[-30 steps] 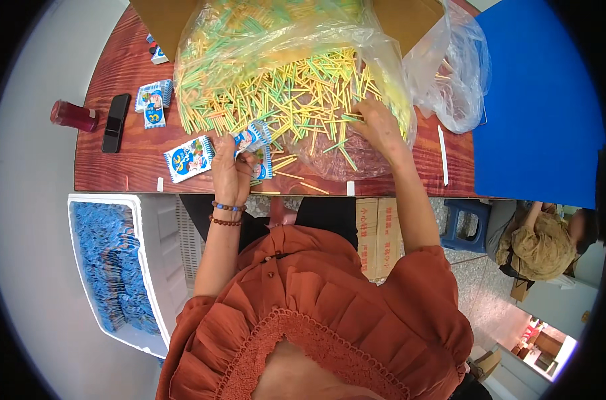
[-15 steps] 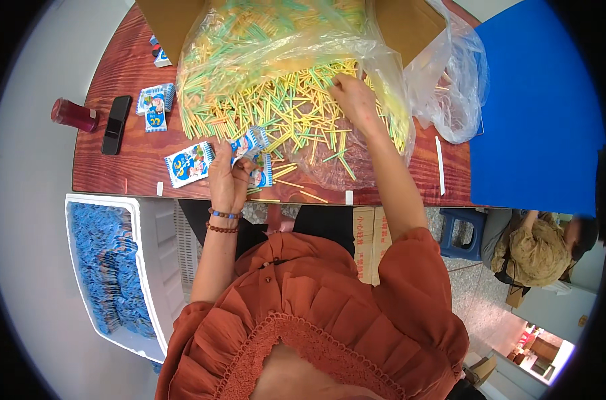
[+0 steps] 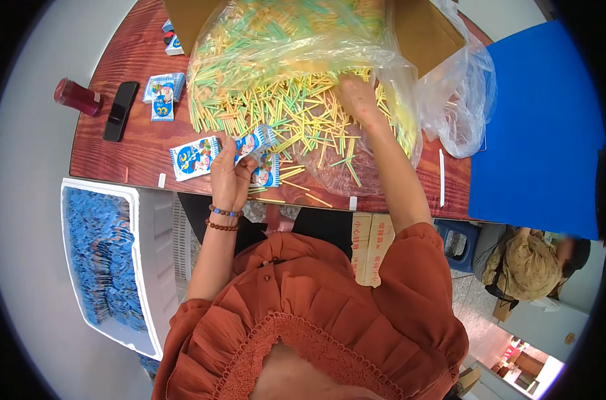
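Observation:
My left hand (image 3: 231, 175) is closed on a small blue-and-white packet (image 3: 252, 143), tilted between thumb and fingers at the table's near edge. Another such packet (image 3: 195, 159) lies flat beside that hand, and one more (image 3: 268, 170) shows partly behind its fingers. Thin yellow and green sticks (image 3: 296, 113), like short straws, spill in a heap from a clear plastic bag (image 3: 356, 47). At the heap's right side, my right hand (image 3: 359, 99) reaches in among the sticks with curled fingers. What its fingertips hold, if anything, is hidden.
A phone (image 3: 121, 111), a dark red jar (image 3: 78, 97) and stacked packets (image 3: 163, 97) lie to the left. A white foam box (image 3: 137, 267) full of blue packets stands below. At right are a crumpled clear bag (image 3: 459, 120) and a blue panel (image 3: 536, 133). Another person (image 3: 529, 263) sits beyond.
The view has shifted slightly. My right hand stays at the sticks, its fingers now less visible. My left hand keeps the packet in nearly the same place.

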Demonstrator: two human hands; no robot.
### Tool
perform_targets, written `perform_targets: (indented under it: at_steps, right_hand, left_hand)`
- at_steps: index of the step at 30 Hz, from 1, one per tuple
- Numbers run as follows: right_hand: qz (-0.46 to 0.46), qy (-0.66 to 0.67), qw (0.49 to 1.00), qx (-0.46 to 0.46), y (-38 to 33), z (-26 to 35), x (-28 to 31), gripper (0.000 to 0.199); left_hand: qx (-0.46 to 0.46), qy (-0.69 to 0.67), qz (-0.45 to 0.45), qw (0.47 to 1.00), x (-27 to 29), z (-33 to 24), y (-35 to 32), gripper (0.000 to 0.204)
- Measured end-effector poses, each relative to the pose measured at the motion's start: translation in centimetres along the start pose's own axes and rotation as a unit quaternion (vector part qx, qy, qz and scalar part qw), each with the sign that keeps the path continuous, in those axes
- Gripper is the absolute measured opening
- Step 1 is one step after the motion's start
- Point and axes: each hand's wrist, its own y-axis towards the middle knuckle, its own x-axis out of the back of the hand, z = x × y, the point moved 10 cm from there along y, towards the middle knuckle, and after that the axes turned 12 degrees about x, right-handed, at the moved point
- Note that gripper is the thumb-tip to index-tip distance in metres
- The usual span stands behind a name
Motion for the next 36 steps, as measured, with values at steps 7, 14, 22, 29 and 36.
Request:
perform_targets:
  at_steps: [7, 14, 22, 29, 36]
  right_hand:
    - [-0.052, 0.223, 0.972, -0.059, -2.4, -1.3, 1.9, 0.032]
    - [-0.164, 0.726, 0.634, -0.208, -5.1, 0.6, -0.6, 0.023]
    - [-0.264, 0.865, 0.416, -0.098, -5.6, 8.7, 0.6, 0.019]
    - [-0.387, 0.787, 0.477, -0.055, -6.7, 13.0, 4.7, 0.021]
    - [-0.387, 0.717, 0.57, -0.109, -7.7, 14.4, 3.4, 0.027]
  left_hand:
    - [0.01, 0.006, -0.005, 1.0, -0.3, 0.7, 0.0, 0.019]
    - [0.035, -0.015, 0.018, 0.999, -2.0, 2.4, 0.9, 0.022]
    - [0.021, -0.015, 0.011, 1.0, -2.1, 4.3, 2.5, 0.026]
    - [-0.022, 0.015, -0.007, 1.0, -3.0, 3.6, 1.6, 0.028]
    - [-0.073, 0.007, 0.007, 0.997, -3.8, 2.7, 1.1, 0.03]
